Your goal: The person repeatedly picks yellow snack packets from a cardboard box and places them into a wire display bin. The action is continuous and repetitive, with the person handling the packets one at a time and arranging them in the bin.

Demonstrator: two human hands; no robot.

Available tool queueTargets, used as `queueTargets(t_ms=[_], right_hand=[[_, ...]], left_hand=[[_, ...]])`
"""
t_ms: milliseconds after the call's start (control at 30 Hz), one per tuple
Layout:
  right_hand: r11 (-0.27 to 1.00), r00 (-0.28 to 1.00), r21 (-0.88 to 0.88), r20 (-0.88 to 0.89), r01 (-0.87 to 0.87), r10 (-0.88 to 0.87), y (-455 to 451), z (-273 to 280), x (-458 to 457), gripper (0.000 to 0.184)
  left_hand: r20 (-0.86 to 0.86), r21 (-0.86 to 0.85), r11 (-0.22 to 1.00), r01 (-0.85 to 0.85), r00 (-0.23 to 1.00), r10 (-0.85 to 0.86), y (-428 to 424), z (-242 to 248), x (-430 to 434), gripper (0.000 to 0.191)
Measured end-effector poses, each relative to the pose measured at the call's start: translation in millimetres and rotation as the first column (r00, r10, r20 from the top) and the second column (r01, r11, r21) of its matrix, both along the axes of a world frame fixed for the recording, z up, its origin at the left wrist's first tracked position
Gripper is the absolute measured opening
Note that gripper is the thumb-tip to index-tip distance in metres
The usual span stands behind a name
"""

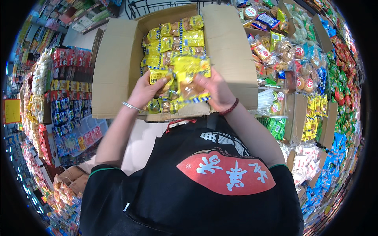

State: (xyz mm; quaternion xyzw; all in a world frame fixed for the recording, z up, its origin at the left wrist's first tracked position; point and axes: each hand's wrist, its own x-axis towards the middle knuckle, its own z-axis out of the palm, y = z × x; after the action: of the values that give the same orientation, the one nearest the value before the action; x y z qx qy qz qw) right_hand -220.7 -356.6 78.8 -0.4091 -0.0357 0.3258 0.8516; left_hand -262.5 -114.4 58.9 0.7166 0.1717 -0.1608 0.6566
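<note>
My left hand (145, 90) grips a small yellow snack packet (159, 76) with a blue-and-white striped edge, pinched between thumb and fingers. In my right hand (218, 88) is another yellow packet (192, 78), slightly blurred, its clear window showing brown biscuits. Both packets are held side by side above an open cardboard box (113, 67). Rows of similar yellow biscuit packets (171, 41) fill the box behind and below my hands. The held packets and my fingers hide part of the contents. The box's side flaps are folded outward.
A black wire cart (147, 6) shows behind the box. On the right, display cartons hold bagged snacks (285, 50), yellow packets (315, 115) and white packets (307, 160). Shelves of hanging packets (71, 88) line the left. Brown cartons (75, 177) sit at the lower left.
</note>
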Motion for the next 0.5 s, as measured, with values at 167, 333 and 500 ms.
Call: queueTargets(t_ms=[167,333,500], right_hand=[[0.950,0.853,-0.233,0.518,0.209,-0.061,10.8,11.3,-10.8,0.075],[0.844,0.666,-0.398,0.743,0.360,0.066,-16.3,17.3,-10.6,0.098],[0.883,0.740,-0.253,0.657,0.395,-0.143,-62.0,21.5,-30.7,0.111]], left_hand=[[0.099,-0.662,0.700,-0.268,0.894,0.436,-77.6,-0.3,-5.9,0.047],[0.096,-0.470,0.765,-0.441,0.836,0.541,-93.1,12.8,-13.9,0.085],[-0.032,-0.428,0.810,-0.402,0.902,0.430,-116.5,22.0,-5.0,0.085]])
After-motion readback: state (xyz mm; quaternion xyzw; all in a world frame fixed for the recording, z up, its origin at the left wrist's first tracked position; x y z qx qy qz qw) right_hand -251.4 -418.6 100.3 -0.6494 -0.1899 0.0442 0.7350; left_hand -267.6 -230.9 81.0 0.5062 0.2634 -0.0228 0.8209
